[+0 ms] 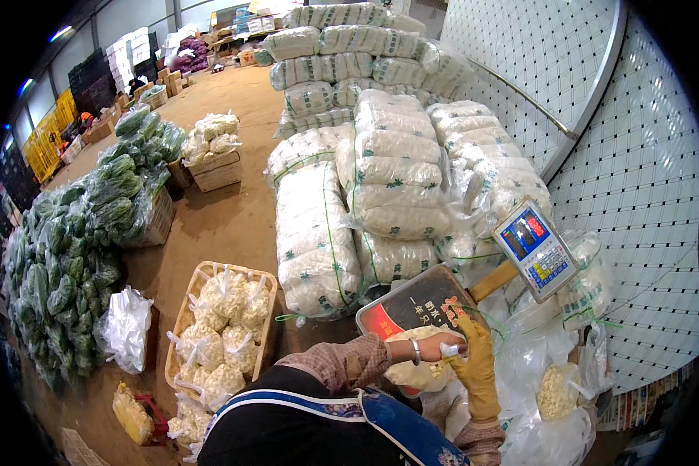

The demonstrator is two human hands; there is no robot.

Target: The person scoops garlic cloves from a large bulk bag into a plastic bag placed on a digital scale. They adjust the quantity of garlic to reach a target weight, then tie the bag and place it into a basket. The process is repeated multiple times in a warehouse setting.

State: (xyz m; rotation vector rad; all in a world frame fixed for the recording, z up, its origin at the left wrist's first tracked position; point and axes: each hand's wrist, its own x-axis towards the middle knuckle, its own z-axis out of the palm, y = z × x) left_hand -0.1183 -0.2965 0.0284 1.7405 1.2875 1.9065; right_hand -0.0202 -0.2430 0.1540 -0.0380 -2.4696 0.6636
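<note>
My bare left hand [434, 346], with a bangle at the wrist, grips the bunched neck of a clear plastic bag of small pale produce [416, 373]. My right hand [476, 364] wears a yellow work glove and closes on the same neck, its fingers meeting the left. A white twisted end of the bag pokes out between the two hands. The bag hangs at the near edge of a dark-topped weighing scale [419, 300], partly hidden by my left forearm. The scale's display [536, 250] is lit, on a post at the right.
A plastic crate [172, 349] of similar tied bags stands at left. Beyond the scale rise stacked bundles of white wrapped packs [396, 169]. Bagged green vegetables [64, 279] are heaped far left. Loose clear plastic bags [524, 378] lie right, beside a tiled wall [635, 233].
</note>
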